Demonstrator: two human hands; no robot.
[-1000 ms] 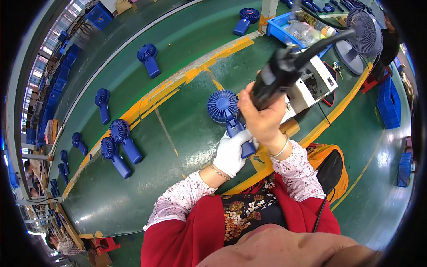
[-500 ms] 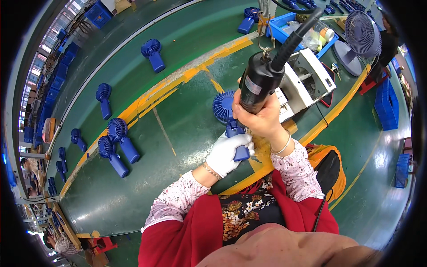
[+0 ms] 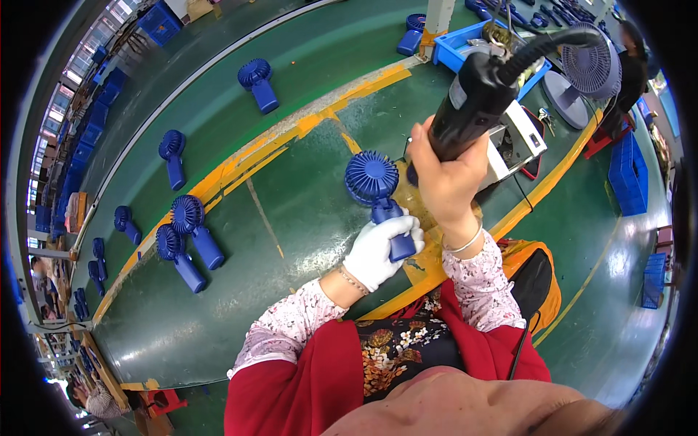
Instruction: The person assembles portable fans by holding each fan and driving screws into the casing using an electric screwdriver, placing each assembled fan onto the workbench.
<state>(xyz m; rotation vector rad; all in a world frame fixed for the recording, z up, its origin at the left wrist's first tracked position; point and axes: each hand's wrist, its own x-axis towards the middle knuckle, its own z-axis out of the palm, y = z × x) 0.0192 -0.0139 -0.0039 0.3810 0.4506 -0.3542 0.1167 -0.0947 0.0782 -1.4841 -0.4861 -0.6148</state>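
My left hand (image 3: 376, 256), in a white glove, is closed around the handle of a blue handheld fan (image 3: 371, 177). The fan's round caged head points away from me, just above the green worktable. My bare right hand (image 3: 452, 180) grips a black electric screwdriver (image 3: 474, 102) with a thick cable at its top. The screwdriver is tilted and held to the right of the fan, apart from it. Its lower tip is mostly hidden behind my fingers.
Two blue fans (image 3: 187, 213) lie on the table at left. More fans (image 3: 258, 83) lie on the green conveyor beyond the yellow-taped edge. On the right are a white open-topped device (image 3: 525, 138), a blue tray (image 3: 452, 52) and a standing desk fan (image 3: 590, 69). An orange-and-black bag (image 3: 542, 280) is beside me.
My right hand has lifted the screwdriver off to the right, away from the fan, uncovering the fan's head. My left hand keeps its hold. Fans on the conveyor have shifted slightly right.
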